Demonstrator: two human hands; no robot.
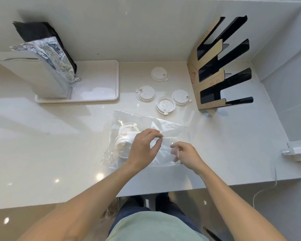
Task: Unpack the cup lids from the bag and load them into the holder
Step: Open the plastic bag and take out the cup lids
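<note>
A clear plastic bag lies flat on the pale counter in front of me, with a stack of white cup lids inside its left end. My left hand pinches the bag's film between thumb and fingers, over the stack. My right hand grips the bag's near edge, its fingers partly inside the plastic. Several loose white lids lie beyond the bag: one farthest back, others closer. The lid holder, black with brown protective paper and three slots, stands at the right.
A white tray at the back left carries a tall white pouch and a foil bag. A white charger with its cable sits by the right wall. The counter's front edge runs just below my wrists.
</note>
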